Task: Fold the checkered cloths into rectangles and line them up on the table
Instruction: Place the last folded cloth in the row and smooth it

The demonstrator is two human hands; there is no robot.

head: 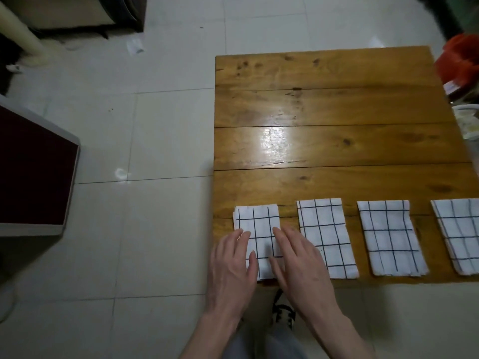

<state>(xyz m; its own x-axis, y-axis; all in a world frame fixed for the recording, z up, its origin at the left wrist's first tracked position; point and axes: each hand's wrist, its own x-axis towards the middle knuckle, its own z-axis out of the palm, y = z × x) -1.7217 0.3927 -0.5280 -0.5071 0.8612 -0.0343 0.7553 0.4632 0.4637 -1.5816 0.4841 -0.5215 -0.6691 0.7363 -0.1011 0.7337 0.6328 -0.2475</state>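
Hands flat, we see: left hand and right hand press straight fingers on the leftmost folded cloth, on the surface.

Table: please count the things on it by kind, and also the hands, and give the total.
Folded checkered cloths: 4
Hands: 2, left hand and right hand, both flat on the leftmost cloth
Total: 6

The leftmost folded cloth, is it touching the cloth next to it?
No, bare wood shows between the leftmost cloth and the second cloth.
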